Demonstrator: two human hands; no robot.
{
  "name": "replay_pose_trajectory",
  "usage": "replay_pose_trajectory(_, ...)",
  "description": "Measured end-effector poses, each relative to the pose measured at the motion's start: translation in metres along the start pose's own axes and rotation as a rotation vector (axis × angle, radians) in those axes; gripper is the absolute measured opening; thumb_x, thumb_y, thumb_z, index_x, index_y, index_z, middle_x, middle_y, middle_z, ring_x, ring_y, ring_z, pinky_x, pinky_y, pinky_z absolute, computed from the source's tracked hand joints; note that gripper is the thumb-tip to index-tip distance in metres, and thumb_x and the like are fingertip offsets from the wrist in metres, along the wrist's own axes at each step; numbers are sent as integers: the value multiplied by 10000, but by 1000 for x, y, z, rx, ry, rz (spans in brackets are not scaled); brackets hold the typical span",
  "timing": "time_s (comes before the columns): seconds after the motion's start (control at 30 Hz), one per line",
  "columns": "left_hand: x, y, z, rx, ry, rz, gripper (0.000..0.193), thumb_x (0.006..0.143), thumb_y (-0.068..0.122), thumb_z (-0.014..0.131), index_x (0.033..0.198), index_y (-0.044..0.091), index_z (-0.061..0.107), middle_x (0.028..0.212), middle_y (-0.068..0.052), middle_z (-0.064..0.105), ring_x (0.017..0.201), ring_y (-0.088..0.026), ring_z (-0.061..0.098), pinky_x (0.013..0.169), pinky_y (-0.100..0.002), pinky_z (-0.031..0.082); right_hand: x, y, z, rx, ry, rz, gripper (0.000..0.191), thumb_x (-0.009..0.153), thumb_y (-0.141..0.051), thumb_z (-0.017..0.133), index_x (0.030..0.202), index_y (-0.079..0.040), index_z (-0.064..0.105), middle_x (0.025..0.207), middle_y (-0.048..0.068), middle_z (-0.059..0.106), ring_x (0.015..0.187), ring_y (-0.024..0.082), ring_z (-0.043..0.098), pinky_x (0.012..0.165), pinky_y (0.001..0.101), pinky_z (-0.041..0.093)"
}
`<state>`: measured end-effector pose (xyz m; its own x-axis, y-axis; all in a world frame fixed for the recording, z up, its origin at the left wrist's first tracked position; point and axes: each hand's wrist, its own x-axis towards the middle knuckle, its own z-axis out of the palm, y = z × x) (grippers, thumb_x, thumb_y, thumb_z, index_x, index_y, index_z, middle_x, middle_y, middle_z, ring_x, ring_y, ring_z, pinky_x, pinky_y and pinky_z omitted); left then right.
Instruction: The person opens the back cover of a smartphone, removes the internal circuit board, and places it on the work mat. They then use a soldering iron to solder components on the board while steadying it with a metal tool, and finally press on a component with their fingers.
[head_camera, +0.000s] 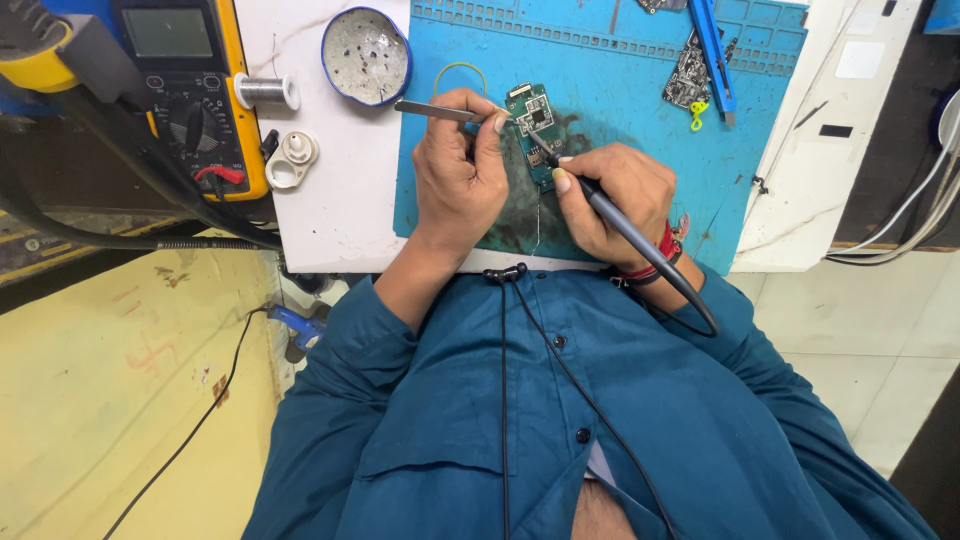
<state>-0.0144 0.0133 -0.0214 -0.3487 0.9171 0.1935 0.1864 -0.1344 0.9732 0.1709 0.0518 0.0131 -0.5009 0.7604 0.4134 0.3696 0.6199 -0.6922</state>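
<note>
Two hands (460, 170) (615, 200) flanking green circuit board (535, 125), tweezers (435, 111) left, soldering iron (625, 225) right

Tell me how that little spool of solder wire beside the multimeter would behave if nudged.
The solder spool lies on its side on the white tabletop, so it would likely roll. Its end flanges probably keep that roll fairly straight. It looks small yet wound with metal wire, so it is probably heavy for its size and rigid.

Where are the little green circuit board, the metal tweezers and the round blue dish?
Little green circuit board (533, 112), head view, upper middle.
Metal tweezers (432, 110), head view, mid-shaft.
Round blue dish (366, 56), head view, inner bottom.
</note>
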Motion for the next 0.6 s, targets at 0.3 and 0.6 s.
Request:
replay_pose_trajectory(0.3,-1,0,-1,50,8,-35,155,1066,7,625,1170,36,514,882,-59,657,632,-69,556,559,-253,440,1,-1,0,-2,-5,-8,113,941,-14,786,999,-11,688,882,134,718,714,274,686,631,357,508)
replay_pose_trajectory(0.6,0,0,-1,23,-1,-9,152,1082,1,604,1182,43,499,907,-51,661,661,-70,553,581,-255,445,1,-1,0,-1,-7,-12,110,948,-14,779,1002,-14,683,884,132,716,723,278,687,643,360,513)
